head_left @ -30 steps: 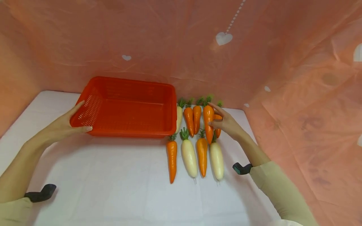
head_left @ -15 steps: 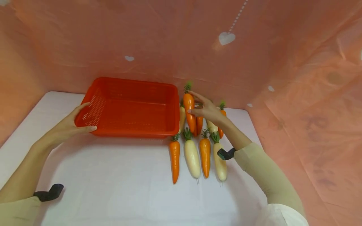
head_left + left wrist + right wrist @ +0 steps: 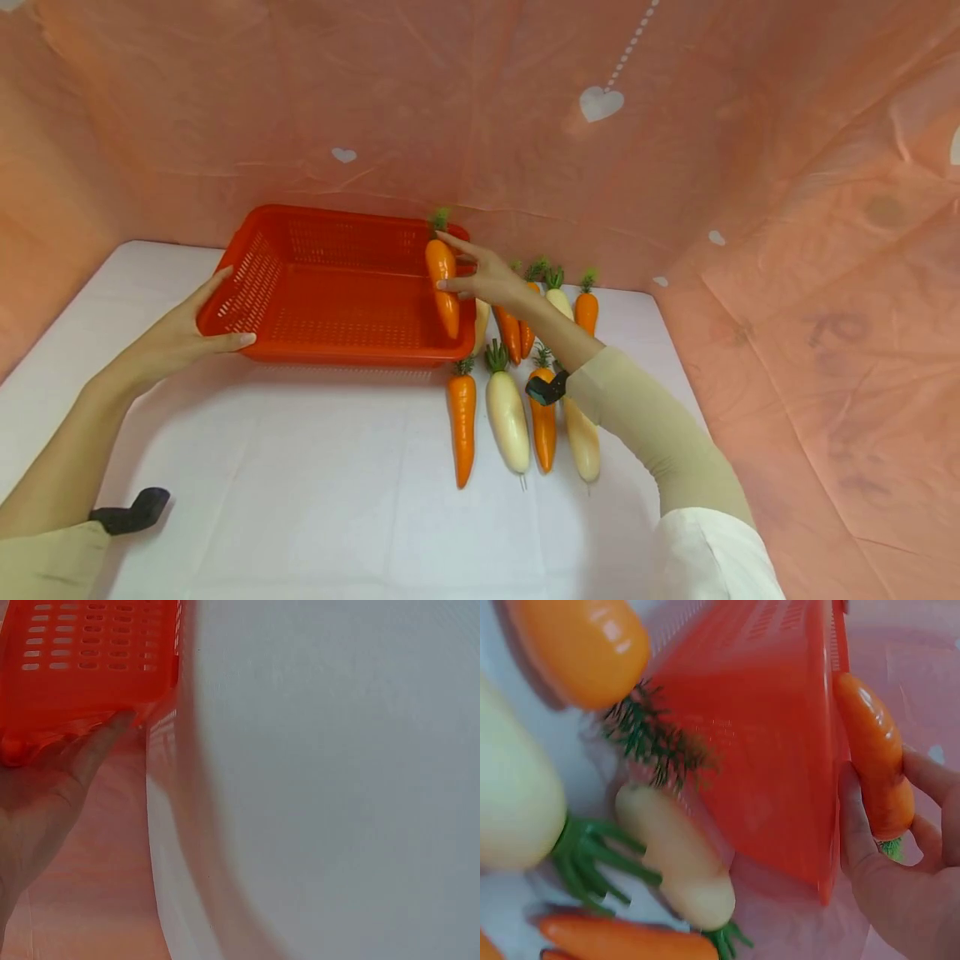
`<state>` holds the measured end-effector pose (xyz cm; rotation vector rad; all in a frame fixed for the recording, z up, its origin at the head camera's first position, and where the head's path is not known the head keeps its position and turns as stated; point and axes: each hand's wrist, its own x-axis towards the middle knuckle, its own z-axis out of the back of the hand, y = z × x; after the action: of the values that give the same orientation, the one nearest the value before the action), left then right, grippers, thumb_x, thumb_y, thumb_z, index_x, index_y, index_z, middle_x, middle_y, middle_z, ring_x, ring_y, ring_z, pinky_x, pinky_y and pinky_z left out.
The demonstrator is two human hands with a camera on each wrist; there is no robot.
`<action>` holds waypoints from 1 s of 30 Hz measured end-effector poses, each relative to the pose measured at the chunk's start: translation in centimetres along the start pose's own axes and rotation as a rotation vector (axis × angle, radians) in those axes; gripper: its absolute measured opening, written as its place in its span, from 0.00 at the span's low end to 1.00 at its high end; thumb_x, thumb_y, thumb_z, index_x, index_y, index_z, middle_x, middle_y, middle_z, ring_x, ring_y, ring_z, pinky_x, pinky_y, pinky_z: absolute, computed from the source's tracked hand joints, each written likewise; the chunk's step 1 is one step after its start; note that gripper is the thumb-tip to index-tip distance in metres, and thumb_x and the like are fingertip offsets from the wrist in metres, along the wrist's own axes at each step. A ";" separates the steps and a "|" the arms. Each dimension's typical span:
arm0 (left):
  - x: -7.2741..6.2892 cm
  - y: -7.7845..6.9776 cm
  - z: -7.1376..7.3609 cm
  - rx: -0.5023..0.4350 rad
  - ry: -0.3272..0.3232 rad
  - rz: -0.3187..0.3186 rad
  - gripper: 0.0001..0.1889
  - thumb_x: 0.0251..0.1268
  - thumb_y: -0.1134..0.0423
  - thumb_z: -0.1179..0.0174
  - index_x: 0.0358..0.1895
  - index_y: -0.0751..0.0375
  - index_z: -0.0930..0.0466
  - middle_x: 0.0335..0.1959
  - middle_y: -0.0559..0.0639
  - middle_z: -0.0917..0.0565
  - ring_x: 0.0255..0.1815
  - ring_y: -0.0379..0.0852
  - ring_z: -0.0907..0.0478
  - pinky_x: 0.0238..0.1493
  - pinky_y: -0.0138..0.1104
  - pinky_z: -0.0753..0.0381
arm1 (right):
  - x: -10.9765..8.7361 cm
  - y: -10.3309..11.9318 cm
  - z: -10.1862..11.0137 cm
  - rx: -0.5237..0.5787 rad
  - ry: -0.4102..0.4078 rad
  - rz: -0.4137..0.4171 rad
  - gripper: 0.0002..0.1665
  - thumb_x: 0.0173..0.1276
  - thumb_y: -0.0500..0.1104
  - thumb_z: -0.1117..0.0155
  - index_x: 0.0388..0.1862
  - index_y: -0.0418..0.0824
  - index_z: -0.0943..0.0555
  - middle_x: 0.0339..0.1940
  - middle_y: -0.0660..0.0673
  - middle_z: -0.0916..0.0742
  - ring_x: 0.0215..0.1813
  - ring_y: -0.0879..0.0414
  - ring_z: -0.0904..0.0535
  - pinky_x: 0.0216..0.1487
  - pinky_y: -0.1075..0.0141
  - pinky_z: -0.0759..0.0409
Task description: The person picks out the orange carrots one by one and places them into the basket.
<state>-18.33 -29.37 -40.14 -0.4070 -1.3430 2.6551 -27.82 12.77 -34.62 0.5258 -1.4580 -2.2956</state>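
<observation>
In the head view, a red plastic basket [image 3: 337,300] with slotted walls stands at the back left of the table. My left hand [image 3: 167,343] grips its left end, thumb along the front rim and fingers at the side. The left wrist view shows that hand under the rim [image 3: 90,714]. An orange carrot [image 3: 444,292] with a green tuft is pinched in my right hand [image 3: 483,273], over the basket's right end. In the right wrist view, the carrot [image 3: 876,754] is between thumb and fingers, right at the basket's edge [image 3: 829,787].
Right of the basket lie more carrots and white radishes in two rows. A carrot [image 3: 462,429], a white radish [image 3: 508,421] and another carrot [image 3: 543,433] are in the front row. Behind the white table [image 3: 315,483] hangs a pink cloth [image 3: 465,100] with hearts.
My right hand has carried the carrot leftward from the back row, past the other vegetables, to over the basket's right end. The left hand stays on the basket.
</observation>
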 end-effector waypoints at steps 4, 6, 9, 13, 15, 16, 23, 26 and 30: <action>0.1 0.0 -0.1 0.003 -0.006 0.006 0.56 0.67 0.50 0.37 0.79 0.37 0.78 0.79 0.70 0.60 0.73 0.76 0.55 0.62 0.73 0.44 | 1.1 0.6 -1.6 0.017 0.008 -0.010 0.47 0.66 0.39 0.30 0.79 0.58 0.40 0.75 0.39 0.34 0.61 0.47 0.23 0.48 0.60 0.15; 0.1 -0.1 -0.1 0.007 -0.009 0.009 0.56 0.67 0.50 0.37 0.78 0.36 0.78 0.79 0.70 0.61 0.73 0.76 0.56 0.61 0.74 0.45 | 1.6 0.9 -2.4 0.021 0.009 -0.008 0.47 0.66 0.39 0.29 0.79 0.57 0.40 0.76 0.40 0.34 0.64 0.49 0.26 0.49 0.60 0.15; 0.0 -0.1 -0.1 0.005 -0.015 0.010 0.56 0.67 0.50 0.37 0.78 0.36 0.79 0.79 0.70 0.62 0.74 0.76 0.57 0.61 0.75 0.46 | 2.6 1.1 -3.9 0.036 0.013 -0.005 0.47 0.66 0.39 0.29 0.80 0.55 0.40 0.75 0.41 0.33 0.65 0.50 0.28 0.51 0.56 0.16; 0.0 -0.2 -0.3 -0.008 -0.025 0.004 0.56 0.67 0.51 0.37 0.78 0.37 0.79 0.79 0.71 0.61 0.74 0.76 0.56 0.62 0.74 0.46 | 3.8 1.4 -5.6 0.048 0.028 -0.006 0.48 0.66 0.39 0.29 0.80 0.53 0.41 0.72 0.42 0.30 0.60 0.50 0.24 0.53 0.53 0.17; 0.0 -0.2 -0.3 -0.011 -0.029 0.002 0.56 0.67 0.52 0.36 0.78 0.38 0.78 0.79 0.71 0.61 0.73 0.76 0.56 0.62 0.74 0.46 | 4.4 1.7 -6.5 0.057 0.040 -0.019 0.48 0.66 0.39 0.29 0.80 0.53 0.41 0.69 0.41 0.28 0.56 0.50 0.22 0.52 0.52 0.16; 0.0 -0.3 -0.3 -0.010 -0.032 0.001 0.56 0.67 0.52 0.36 0.79 0.38 0.78 0.79 0.71 0.60 0.73 0.76 0.55 0.62 0.74 0.46 | 4.7 1.8 -6.9 0.057 0.045 -0.024 0.48 0.66 0.39 0.30 0.80 0.54 0.42 0.68 0.41 0.27 0.55 0.50 0.21 0.52 0.52 0.16; 0.1 -0.4 -0.4 -0.018 -0.037 -0.001 0.56 0.67 0.52 0.36 0.79 0.39 0.77 0.79 0.70 0.61 0.73 0.75 0.55 0.62 0.73 0.45 | 6.4 3.1 -9.8 0.078 0.056 -0.095 0.48 0.65 0.40 0.29 0.80 0.55 0.41 0.60 0.42 0.23 0.43 0.51 0.17 0.43 0.57 0.13; 0.0 -0.3 -0.4 -0.023 -0.040 -0.001 0.56 0.66 0.53 0.36 0.79 0.38 0.77 0.80 0.69 0.62 0.74 0.75 0.56 0.63 0.74 0.46 | 7.1 3.7 -11.1 0.106 0.049 -0.113 0.48 0.64 0.39 0.28 0.79 0.56 0.39 0.54 0.44 0.22 0.39 0.52 0.16 0.44 0.54 0.13; -0.1 -0.2 -0.4 -0.022 -0.042 -0.002 0.56 0.66 0.51 0.35 0.79 0.37 0.77 0.80 0.65 0.63 0.75 0.74 0.58 0.63 0.74 0.48 | 7.9 4.2 -12.7 0.143 0.043 -0.136 0.47 0.64 0.39 0.28 0.79 0.56 0.38 0.47 0.45 0.20 0.35 0.52 0.16 0.45 0.51 0.14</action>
<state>-18.14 -28.96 -40.23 -0.3537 -1.3848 2.6640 -27.91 -2.65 -36.68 0.7329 -1.6197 -2.2766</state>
